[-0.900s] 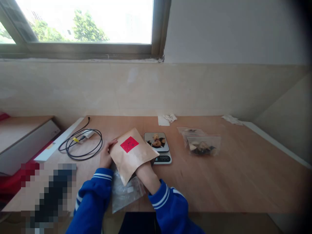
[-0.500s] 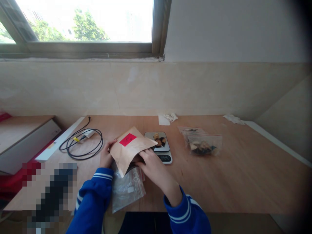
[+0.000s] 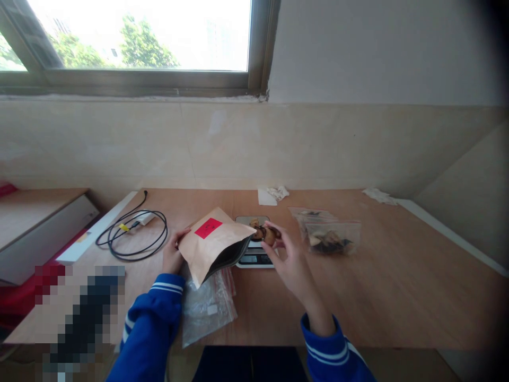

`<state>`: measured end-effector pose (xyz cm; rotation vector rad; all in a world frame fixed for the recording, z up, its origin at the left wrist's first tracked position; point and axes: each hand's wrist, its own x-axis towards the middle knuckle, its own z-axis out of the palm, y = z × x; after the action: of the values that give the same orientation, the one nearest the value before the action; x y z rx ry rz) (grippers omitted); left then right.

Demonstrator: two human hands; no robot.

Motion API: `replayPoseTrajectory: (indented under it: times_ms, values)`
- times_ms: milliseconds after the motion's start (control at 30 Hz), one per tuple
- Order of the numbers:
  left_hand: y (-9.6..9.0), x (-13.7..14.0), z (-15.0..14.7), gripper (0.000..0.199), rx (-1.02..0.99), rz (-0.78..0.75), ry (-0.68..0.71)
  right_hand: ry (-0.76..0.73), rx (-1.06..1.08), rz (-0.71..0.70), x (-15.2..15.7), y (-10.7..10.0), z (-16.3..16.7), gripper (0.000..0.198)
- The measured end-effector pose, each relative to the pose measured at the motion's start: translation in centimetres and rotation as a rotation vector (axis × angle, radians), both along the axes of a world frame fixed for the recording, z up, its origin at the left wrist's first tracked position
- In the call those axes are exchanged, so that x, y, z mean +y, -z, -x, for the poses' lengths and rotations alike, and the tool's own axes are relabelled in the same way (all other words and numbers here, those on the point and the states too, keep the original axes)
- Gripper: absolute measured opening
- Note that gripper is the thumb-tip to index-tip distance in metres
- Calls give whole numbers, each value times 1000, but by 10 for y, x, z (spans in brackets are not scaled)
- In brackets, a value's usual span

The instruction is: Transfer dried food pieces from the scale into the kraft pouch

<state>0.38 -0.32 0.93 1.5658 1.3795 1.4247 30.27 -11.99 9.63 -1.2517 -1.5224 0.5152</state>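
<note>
My left hand (image 3: pixel 173 255) grips the left edge of a brown paper pouch (image 3: pixel 210 244) with a red label, its dark mouth gaping toward the right. My right hand (image 3: pixel 287 257) is over the small kitchen scale (image 3: pixel 254 258), fingertips pinched on a brown dried piece (image 3: pixel 269 234) just above the scale's pan. More dried pieces lie on the pan beside it. An empty clear plastic bag (image 3: pixel 207 306) lies flat under the pouch, near the table's front edge.
Clear zip bags with dark dried pieces (image 3: pixel 328 234) lie right of the scale. A coiled black cable (image 3: pixel 135 233) and a white strip (image 3: pixel 97 229) sit at the left, crumpled paper (image 3: pixel 273 193) at the back. A grey box (image 3: pixel 37 231) stands far left.
My right hand came out of the pouch and moved right to the scale, now pinching a dried piece. The left hand kept holding the pouch, whose mouth now gapes.
</note>
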Motion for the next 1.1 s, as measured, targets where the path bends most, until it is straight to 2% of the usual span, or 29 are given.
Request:
replayPoseTrajectory:
  times_ms: [100, 267, 367, 533, 733, 900, 1100]
  values:
    - [2, 1, 1, 44, 9, -4, -1, 91, 34, 23, 12, 20, -20, 48]
    - [5, 2, 3, 45, 16, -2, 12, 72, 95, 134, 32, 62, -34, 56]
    - [7, 2, 3, 45, 0, 2, 11, 62, 82, 161, 37, 76, -33, 55]
    - [7, 1, 2, 45, -26, 9, 9, 6, 83, 131, 38, 79, -32, 51]
    - [5, 1, 2, 46, -19, 7, 15, 119, -167, 26, 47, 81, -38, 34]
    - [8, 4, 3, 45, -31, 5, 20, 124, -305, 1, 58, 83, -37, 34]
    - [8, 4, 3, 47, -35, -5, 23, 140, -278, 29, 63, 87, -38, 40]
